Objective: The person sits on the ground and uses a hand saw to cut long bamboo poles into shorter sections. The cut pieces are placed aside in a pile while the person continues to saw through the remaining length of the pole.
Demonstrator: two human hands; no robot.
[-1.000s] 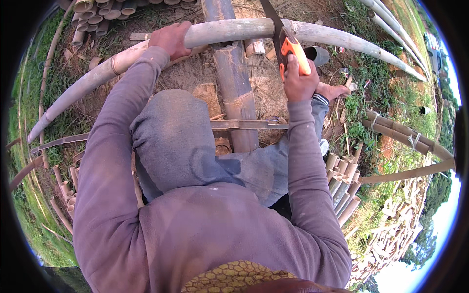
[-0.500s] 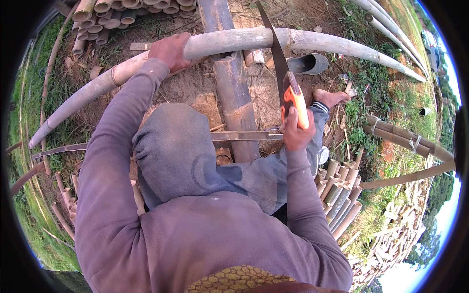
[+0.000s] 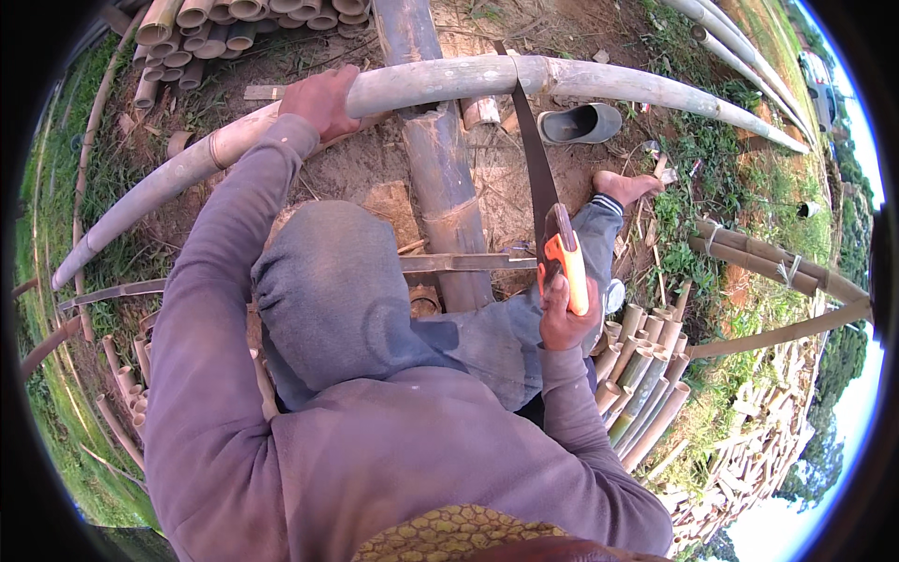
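A long pale bamboo pole point(image 3: 440, 77) lies crosswise in front of me, over a thick dark bamboo log point(image 3: 435, 178) on the ground. My left hand point(image 3: 321, 101) is wrapped round the pole, left of the log. In my right hand point(image 3: 567, 314) is the orange handle of a handsaw point(image 3: 536, 164), gripped closed. The saw's dark blade runs away from me and meets the pole just right of the log, its tip showing past the pole's far side. How deep the blade sits in the bamboo cannot be made out.
Cut bamboo pieces are stacked at the far left point(image 3: 201, 28) and beside my right leg point(image 3: 646, 375). A grey clog point(image 3: 581, 123) lies beyond my bare foot point(image 3: 626, 185). A thin split strip point(image 3: 468, 263) crosses the log near my knee. Tied bamboo poles point(image 3: 777, 262) stand at the right.
My right hand has drawn the saw back toward me, so less of the blade shows beyond the pole. My left hand keeps its hold on the pole.
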